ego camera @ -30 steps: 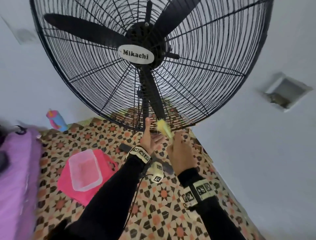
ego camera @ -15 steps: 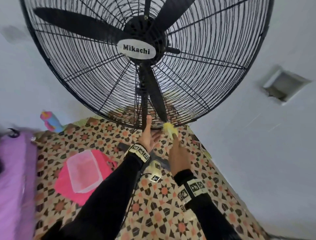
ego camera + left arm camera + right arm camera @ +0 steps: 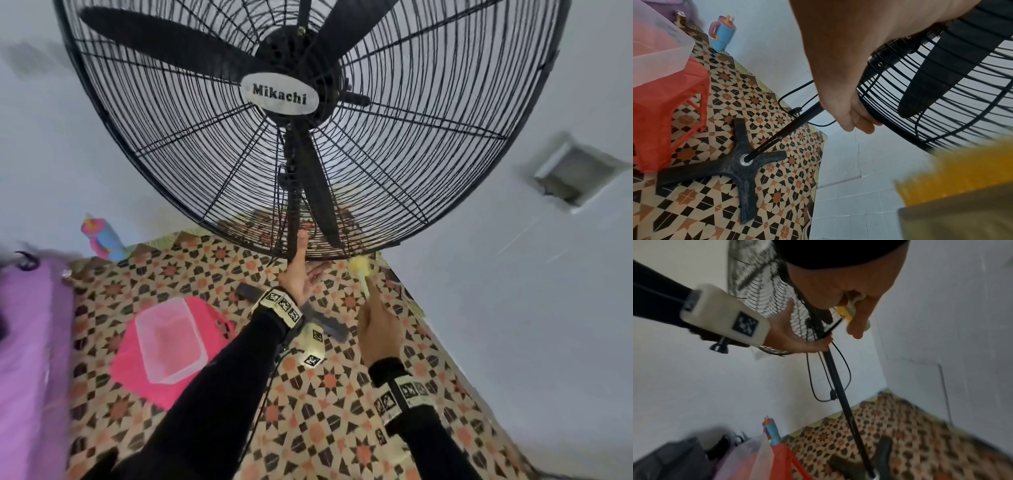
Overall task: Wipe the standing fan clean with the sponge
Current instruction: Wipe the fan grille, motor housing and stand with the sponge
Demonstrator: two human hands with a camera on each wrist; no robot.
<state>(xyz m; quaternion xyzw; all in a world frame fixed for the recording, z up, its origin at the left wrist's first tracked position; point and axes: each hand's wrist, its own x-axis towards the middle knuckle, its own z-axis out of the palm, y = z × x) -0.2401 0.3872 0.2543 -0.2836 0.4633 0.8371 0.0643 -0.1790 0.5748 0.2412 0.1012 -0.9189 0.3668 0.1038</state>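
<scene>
The sponge (image 3: 359,265) is right at the bottom edge of the fan's grille (image 3: 342,255) now — a second ago it sat a touch lower and nearer the pole, and it has slid out along the rim, away from the pole, so this looks like a wiping stroke working round the lower curve of the cage. It's yellow, blurred with motion, pinched in the curled fingers of the right hand (image 3: 376,329). The left hand (image 3: 301,274) stays where it was, just beside the sponge, fingers wrapped over the rim by the pole (image 3: 797,121), steadying the head. The standing fan (image 3: 308,120) itself is big and black: wire cage, three broad blades, an oval white badge at the hub. Most of that cage above the rim is probably still to do. Under the fan, a cross-shaped base (image 3: 740,164) on patterned tiles; off beyond the left hand, a clear tub (image 3: 168,339) on a pink stool (image 3: 212,318).
</scene>
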